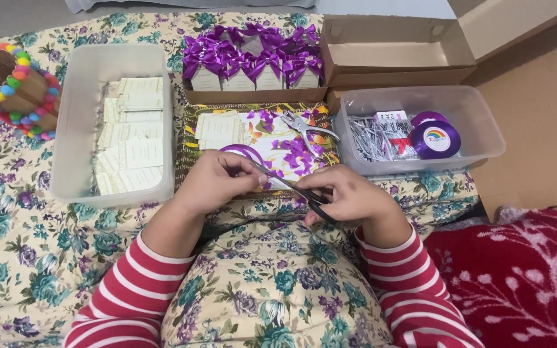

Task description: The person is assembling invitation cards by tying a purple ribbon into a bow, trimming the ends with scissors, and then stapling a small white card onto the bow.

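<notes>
Striped sleeves lead to right hand (349, 193) gripping scissors (304, 192) (black-handled), left hand (217, 177) pinching purple ribbon (243, 152)

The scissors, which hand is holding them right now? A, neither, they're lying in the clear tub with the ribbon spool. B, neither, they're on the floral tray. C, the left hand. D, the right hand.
D: the right hand grips the black handles of the scissors, whose blades point toward the left hand, which pinches a piece of purple ribbon.
</notes>
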